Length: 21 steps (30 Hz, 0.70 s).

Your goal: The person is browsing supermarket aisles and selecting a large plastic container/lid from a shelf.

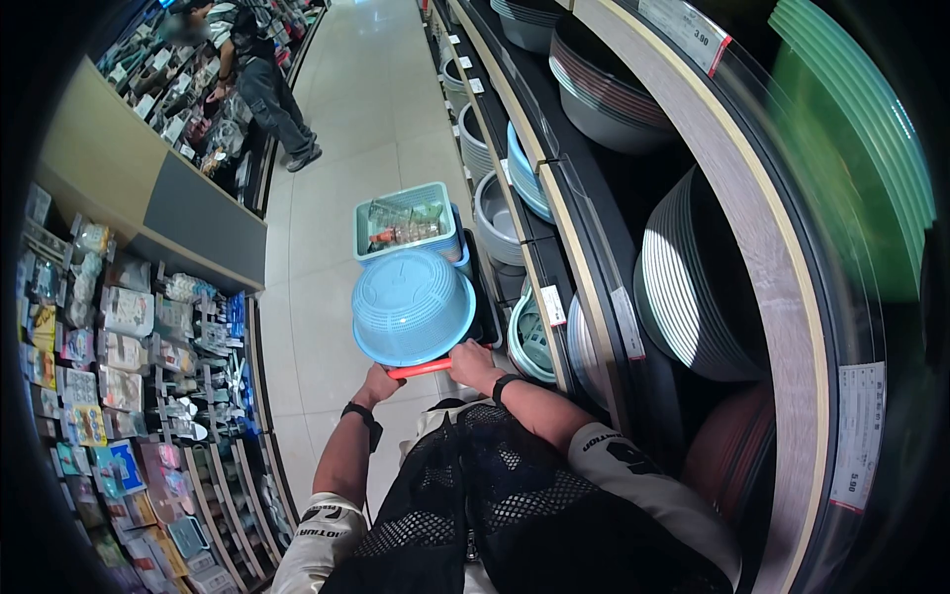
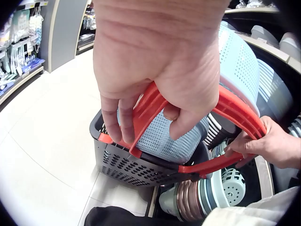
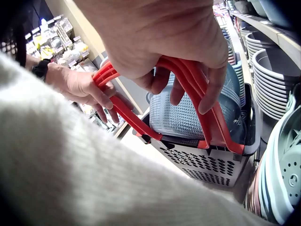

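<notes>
Both hands grip the red handles (image 1: pixel 421 369) of a grey shopping basket (image 2: pixel 127 165) with perforated sides. My left hand (image 1: pixel 378 384) has its fingers curled over the left part of the handles. To its right, my right hand (image 1: pixel 473 362) wraps round the other part, fingers hooked under the red bars (image 3: pixel 207 101). A light blue perforated colander (image 1: pixel 414 305) lies upside down in the basket, just beyond the hands. Farther forward stands a pale green rectangular tub (image 1: pixel 362 224) with clear glass-like items and something orange-red (image 1: pixel 384 236) in it.
Shelves on the right carry stacked basins (image 1: pixel 698 272) and buckets (image 3: pixel 277 70), with a price rail (image 1: pixel 633 322) along their edge. Packaged goods (image 1: pixel 124 346) hang on the left. A tiled aisle (image 1: pixel 341 129) runs ahead, where a person (image 1: pixel 259 84) stands at the left shelves.
</notes>
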Available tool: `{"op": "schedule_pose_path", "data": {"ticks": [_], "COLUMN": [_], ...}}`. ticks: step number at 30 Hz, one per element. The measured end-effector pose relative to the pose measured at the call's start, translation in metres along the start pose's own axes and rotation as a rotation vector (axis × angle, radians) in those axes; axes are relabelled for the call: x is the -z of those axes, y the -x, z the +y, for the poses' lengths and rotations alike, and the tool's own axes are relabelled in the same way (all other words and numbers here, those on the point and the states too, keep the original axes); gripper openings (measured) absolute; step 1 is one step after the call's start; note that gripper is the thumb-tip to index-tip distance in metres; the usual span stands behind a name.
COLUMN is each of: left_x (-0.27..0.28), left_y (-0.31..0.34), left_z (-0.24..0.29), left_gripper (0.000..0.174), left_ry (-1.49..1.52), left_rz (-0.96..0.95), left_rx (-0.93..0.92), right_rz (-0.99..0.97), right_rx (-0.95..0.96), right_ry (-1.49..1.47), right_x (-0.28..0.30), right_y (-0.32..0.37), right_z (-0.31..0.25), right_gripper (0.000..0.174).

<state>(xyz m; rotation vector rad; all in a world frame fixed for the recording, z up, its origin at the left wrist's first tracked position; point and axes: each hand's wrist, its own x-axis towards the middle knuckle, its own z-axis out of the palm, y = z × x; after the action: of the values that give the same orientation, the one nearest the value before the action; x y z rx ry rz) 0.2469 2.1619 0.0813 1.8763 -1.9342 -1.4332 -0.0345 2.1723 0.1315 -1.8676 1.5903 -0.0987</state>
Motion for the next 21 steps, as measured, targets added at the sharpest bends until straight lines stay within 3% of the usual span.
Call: {"op": "schedule_pose_path", "data": {"ticks": [21], "left_x": [0.005], "left_y": [0.003], "left_z": [0.008], "left_gripper": [0.034], "left_ry": [0.006], "left_rz": [-0.011], "left_rx": [0.002], "right_rz": [0.002], "right_rx": [-0.03], "right_ry": [-0.037], "right_x": [0.012], "right_y": [0.006], "right_z": [-0.01], "right_gripper": [0.02]}}
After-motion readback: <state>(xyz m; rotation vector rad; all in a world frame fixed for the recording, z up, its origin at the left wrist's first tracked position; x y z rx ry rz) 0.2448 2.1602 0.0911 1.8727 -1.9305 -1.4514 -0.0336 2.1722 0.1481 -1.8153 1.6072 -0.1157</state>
